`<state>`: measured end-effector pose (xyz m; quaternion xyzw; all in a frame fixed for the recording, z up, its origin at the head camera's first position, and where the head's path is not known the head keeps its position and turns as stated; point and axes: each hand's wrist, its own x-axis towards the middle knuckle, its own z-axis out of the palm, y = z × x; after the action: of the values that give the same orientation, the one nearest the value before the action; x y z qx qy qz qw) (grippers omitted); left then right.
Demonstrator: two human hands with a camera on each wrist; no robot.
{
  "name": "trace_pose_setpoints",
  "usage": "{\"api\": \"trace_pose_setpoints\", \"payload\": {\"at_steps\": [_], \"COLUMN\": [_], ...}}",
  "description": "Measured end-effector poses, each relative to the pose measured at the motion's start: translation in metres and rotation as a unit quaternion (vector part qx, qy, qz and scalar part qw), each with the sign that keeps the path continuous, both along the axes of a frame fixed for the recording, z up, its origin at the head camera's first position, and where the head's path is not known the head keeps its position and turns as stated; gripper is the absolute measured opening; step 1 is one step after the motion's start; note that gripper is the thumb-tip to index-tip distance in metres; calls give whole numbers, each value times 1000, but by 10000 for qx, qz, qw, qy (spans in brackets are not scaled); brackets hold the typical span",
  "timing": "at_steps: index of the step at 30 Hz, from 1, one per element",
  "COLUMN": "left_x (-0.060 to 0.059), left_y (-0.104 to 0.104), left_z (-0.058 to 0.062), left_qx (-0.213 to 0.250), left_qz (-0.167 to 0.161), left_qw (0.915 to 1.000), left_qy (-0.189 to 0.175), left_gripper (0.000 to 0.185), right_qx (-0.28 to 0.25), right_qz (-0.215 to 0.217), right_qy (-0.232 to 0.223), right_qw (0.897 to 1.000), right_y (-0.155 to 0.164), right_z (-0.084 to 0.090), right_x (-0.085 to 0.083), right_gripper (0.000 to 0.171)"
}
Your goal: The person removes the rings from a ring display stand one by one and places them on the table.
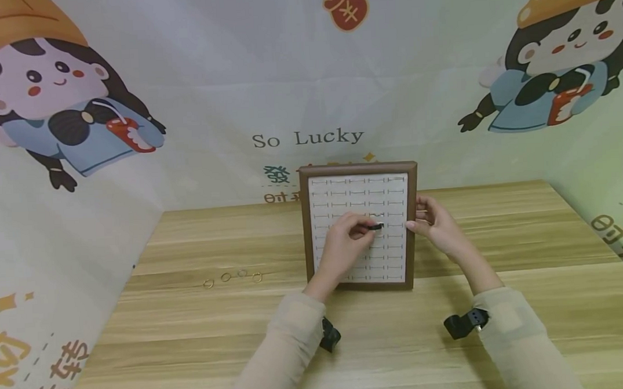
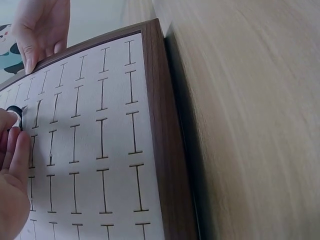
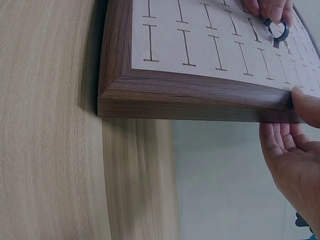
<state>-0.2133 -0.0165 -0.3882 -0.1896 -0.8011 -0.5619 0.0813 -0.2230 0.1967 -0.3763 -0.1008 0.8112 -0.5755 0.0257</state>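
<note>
The left hand (image 1: 345, 239) pinches a small dark ring (image 1: 377, 227) between thumb and fingertips, a narrow grip closed on the ring itself. The ring sits against the pale fabric face of the display board (image 1: 308, 229), about the middle rows and toward the right columns. In the right wrist view the ring (image 3: 276, 30) shows as a dark grey loop held at its upper edge by the fingertips (image 3: 272, 7), its lower part lying on the fabric among the slit marks. In the left wrist view only a sliver of the ring (image 2: 15, 112) peeks out past the curled fingers (image 2: 15, 165) at the left edge.

The left wrist is bent slightly upward, the forearm in a beige sleeve running from the lower middle of the head view to the board's lower left.

The right hand (image 1: 438, 224) steadies the board at its right wooden frame: the thumb lies on the front edge of the frame, the other fingers curl behind it, as the right wrist view (image 3: 295, 145) shows. Its grip is on the frame.

The board stands tilted, its foot on the wooden counter (image 1: 504, 302). Four gold rings (image 1: 233, 277) lie in a row on the counter, well to the left of the board.
</note>
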Motion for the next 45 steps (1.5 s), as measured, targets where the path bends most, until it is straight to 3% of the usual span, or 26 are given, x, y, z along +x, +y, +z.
{"api": "trace_pose_setpoints", "payload": {"at_steps": [9,14,21,32,45], "left_x": [3,10,22,31,34], "left_y": [0,0,-5,-26,-67], "left_z": [11,21,34,37,34], "left_qx": [464,710,1003,1348,1682], "left_qz": [83,6,100,387,1148], "left_qw": [9966,9938,9914,9887,9751], "left_qy": [-678,-855,-830,-524,-876], "left_gripper": [18,19,20,20,25], "right_qx": [81,52,49,28,5], "right_qz": [-3,32,46,42,22], "right_qy": [-84,-90,-78,-52,-114], "right_qw": [9999,9999,9999,10000,9999], "right_y": [1,1,0,0,-1], "right_z": [1,1,2,2,2], "right_x": [0,0,1,0,1], "right_gripper": [59,59,59,58,58]}}
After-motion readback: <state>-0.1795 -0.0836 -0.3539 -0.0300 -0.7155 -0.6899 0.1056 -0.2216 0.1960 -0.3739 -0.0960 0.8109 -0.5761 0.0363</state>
